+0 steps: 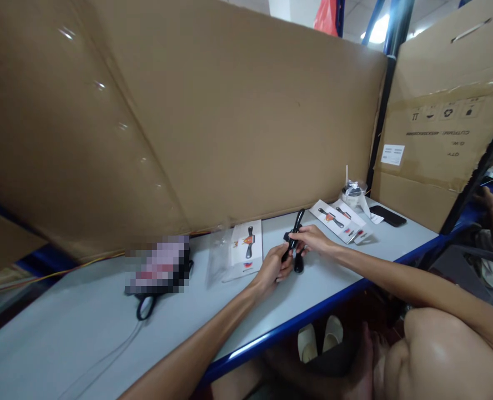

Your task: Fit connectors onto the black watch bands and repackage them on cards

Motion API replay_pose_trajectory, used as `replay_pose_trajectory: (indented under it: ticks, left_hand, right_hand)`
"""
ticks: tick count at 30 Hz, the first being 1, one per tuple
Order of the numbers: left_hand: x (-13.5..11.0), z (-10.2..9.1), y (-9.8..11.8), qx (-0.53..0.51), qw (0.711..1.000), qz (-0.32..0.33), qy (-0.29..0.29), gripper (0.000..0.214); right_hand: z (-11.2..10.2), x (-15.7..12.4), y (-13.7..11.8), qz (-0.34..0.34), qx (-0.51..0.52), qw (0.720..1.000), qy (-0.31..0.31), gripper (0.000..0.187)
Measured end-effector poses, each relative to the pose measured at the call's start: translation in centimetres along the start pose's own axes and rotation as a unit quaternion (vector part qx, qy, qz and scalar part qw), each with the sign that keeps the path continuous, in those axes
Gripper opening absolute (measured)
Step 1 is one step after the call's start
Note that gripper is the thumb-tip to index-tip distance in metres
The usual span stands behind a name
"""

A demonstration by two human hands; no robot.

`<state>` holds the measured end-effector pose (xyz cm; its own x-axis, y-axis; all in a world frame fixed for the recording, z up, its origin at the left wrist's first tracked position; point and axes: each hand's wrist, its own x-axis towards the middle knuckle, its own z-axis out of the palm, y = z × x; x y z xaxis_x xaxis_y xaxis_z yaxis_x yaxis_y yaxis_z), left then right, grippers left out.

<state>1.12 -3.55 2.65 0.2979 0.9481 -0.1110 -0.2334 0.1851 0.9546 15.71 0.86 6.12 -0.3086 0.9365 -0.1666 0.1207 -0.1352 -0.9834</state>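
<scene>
Head view: the left hand (276,264), fingers curled, grips the lower end of a glossy black, slender-handled tool (297,226); the right hand (313,239) pinches its middle. The tool is at the pale grey flat tabletop (63,328), between a white rectangular printed card (247,250) and overlapping white printed cards (333,220).
</scene>
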Motion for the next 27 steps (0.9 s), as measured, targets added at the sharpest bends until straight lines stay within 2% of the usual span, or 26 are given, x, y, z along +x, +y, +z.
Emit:
replay_pose_trajectory:
  ticks: [7, 11, 15, 18, 22, 25, 27]
  left_hand:
    - [0.0, -0.1, 0.3, -0.042, 0.999, -0.008, -0.001, 0.037]
    - [0.3, -0.4, 0.2, -0.043, 0.999, -0.002, 0.012, 0.035]
    - [0.8, -1.3, 0.4, -0.054, 0.996, 0.007, 0.072, 0.031]
    - [1.1, -1.8, 0.6, -0.056, 0.993, -0.001, 0.099, 0.028]
    - [1.1, -1.7, 0.5, -0.027, 0.996, -0.005, 0.082, 0.029]
    - [0.9, -1.4, 0.2, 0.015, 0.998, 0.01, 0.065, 0.033]
    - [0.8, -1.3, 0.0, 0.038, 0.997, 0.018, 0.059, 0.035]
  right_hand:
    - [-0.5, -0.3, 0.2, -0.007, 0.008, 0.999, -0.053, 0.029]
    - [-0.7, 0.0, 0.4, -0.016, -0.026, 0.999, -0.014, 0.028]
    - [-2.0, 0.6, -0.1, -0.007, -0.111, 0.993, 0.032, 0.026]
    - [-4.2, 0.9, -0.5, -0.006, -0.214, 0.973, 0.082, 0.029]
    - [-6.7, 1.2, 0.1, -0.004, -0.298, 0.947, 0.121, 0.035]
    - [-7.2, 1.5, 0.9, 0.004, -0.35, 0.929, 0.123, 0.038]
    - [-7.0, 1.5, 1.0, 0.002, -0.387, 0.913, 0.126, 0.034]
